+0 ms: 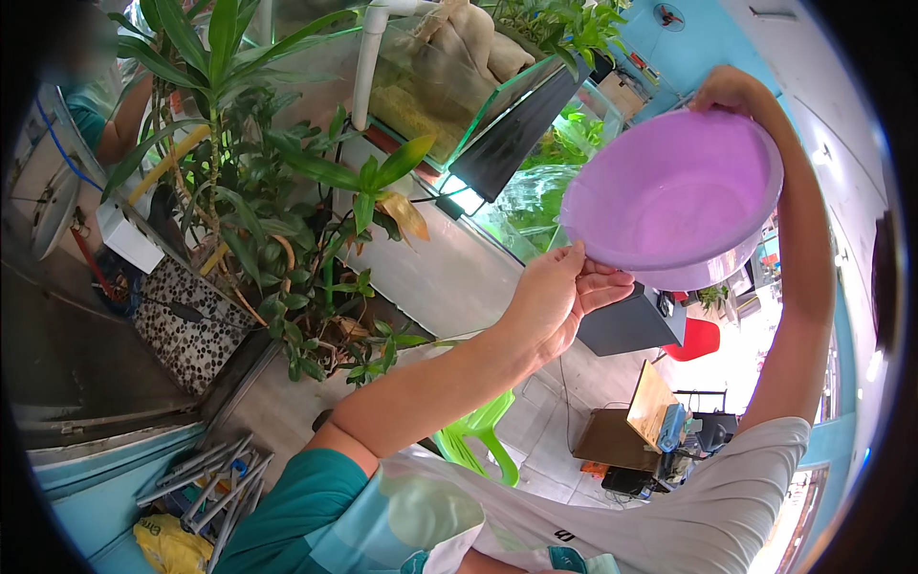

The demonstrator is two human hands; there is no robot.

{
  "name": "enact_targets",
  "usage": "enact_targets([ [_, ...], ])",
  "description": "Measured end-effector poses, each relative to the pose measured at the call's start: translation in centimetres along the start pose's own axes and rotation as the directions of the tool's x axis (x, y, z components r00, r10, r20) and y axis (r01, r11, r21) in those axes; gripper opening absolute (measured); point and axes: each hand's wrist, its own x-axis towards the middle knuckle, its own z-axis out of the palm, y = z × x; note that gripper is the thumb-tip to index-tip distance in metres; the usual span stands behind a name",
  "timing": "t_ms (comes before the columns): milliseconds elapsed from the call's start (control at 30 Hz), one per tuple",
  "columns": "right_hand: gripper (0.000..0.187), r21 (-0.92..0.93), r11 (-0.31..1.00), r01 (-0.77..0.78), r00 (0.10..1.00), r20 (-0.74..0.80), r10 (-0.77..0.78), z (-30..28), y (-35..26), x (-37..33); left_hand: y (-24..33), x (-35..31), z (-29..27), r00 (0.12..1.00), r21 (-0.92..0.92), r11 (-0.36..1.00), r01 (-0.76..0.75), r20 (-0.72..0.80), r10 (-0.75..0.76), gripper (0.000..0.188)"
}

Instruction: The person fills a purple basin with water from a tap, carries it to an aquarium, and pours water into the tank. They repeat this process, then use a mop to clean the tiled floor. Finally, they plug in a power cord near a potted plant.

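Observation:
Both of my hands hold a round purple plastic basin (669,196), raised at the upper right and tilted so its inside faces me. My left hand (564,292) grips the near rim, thumb on top and fingers underneath. My right hand (732,89) is closed over the far rim. The basin's left edge is beside a glass tank (521,215) with green plants. Clear, blurred streaks like water show between the rim and that tank. Inside the basin I see only its smooth bottom, with a pale sheen.
A leafy potted plant (316,258) fills the left side. Behind it stands another glass tank (421,91) with a white pipe (368,62) at its corner. Below are a green plastic chair (483,440), a red chair (695,340) and a dark cabinet (626,325).

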Motion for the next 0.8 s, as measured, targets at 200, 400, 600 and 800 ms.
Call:
enact_targets([
  [200,0.038,-0.297,0.944,0.145,0.989,0.064,-0.132,-4.3,-5.2,1.5,-0.7,1.4,-0.2,0.999,-0.040,0.999,0.032,-0.003,-0.032,0.035],
  [400,0.043,-0.593,0.770,0.235,0.961,0.024,-0.275,-6.7,-9.2,3.3,-0.7,2.7,-0.2,1.000,-0.034,0.999,-0.005,-0.007,0.005,0.030],
  [600,0.046,-0.651,0.734,0.192,0.965,-0.009,-0.261,-6.8,-11.3,2.1,0.3,3.4,0.1,0.998,-0.040,0.999,-0.016,-0.054,0.014,0.027],
  [800,0.047,-0.594,0.798,0.098,0.970,-0.122,-0.211,-5.7,-9.6,-0.4,0.3,4.3,-0.4,1.000,-0.012,1.000,-0.019,-0.023,0.019,0.026],
])
